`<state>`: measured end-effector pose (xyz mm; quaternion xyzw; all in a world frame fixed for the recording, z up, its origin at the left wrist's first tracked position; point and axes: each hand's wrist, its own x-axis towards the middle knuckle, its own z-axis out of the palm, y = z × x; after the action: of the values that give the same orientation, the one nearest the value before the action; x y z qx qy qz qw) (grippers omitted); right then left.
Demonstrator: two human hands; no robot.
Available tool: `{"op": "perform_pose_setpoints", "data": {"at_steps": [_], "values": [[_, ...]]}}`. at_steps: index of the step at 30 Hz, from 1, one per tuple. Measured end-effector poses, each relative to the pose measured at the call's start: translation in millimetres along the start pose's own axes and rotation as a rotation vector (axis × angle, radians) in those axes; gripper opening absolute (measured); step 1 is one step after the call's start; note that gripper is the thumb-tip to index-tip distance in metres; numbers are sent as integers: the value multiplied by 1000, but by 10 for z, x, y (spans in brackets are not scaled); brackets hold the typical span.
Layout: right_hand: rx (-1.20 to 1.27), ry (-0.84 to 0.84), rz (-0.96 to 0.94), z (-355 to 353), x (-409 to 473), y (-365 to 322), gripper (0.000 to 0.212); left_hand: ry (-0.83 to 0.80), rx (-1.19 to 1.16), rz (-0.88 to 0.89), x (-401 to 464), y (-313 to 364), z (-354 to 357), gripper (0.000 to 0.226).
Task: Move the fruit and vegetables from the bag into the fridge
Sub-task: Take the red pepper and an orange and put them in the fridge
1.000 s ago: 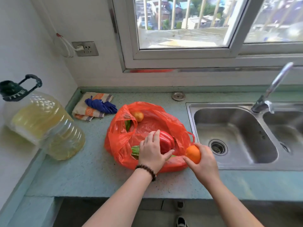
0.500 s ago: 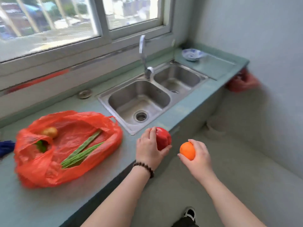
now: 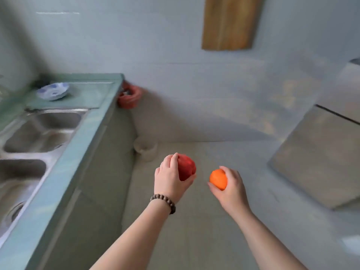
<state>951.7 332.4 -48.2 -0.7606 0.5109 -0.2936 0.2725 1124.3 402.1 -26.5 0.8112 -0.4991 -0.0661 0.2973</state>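
Observation:
My left hand point(image 3: 170, 177) grips a red bell pepper point(image 3: 186, 167), fingers curled over its top. My right hand point(image 3: 229, 187) holds an orange point(image 3: 218, 179) in its curled fingers. Both are held out in front of me above the pale floor, about a hand's width apart. A grey fridge point(image 3: 319, 158) with a dark door seam stands at the right edge. The red bag is out of view.
The green counter point(image 3: 78, 145) with a steel double sink point(image 3: 33, 137) runs along the left. A blue-patterned dish point(image 3: 53, 91) sits at its far end. A red object point(image 3: 129, 96) hangs at the counter's corner, a white pot point(image 3: 145, 149) stands on the floor, a wooden board point(image 3: 229, 23) hangs on the wall.
I lifted the pepper and the orange away from the bag and turned right. The bag and window have left the view; the fridge has come in at the right.

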Motion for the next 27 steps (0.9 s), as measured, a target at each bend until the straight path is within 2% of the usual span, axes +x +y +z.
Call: {"op": "perform_pose_setpoints", "data": {"at_steps": [7, 14, 19, 27], "values": [[-8, 242, 184, -1219, 284, 1041, 62, -145, -54, 291, 408, 1552, 913, 80], [-51, 465, 246, -2375, 538, 1836, 64, -230, -129, 478, 728, 2974, 1622, 85], [-86, 580, 304, -2996, 791, 2272, 64, -253, -121, 639, 1013, 3713, 1978, 87], [-122, 648, 333, -3476, 1775, 2825, 65, -258, -164, 747, 1975, 4583, 2612, 86]]}}
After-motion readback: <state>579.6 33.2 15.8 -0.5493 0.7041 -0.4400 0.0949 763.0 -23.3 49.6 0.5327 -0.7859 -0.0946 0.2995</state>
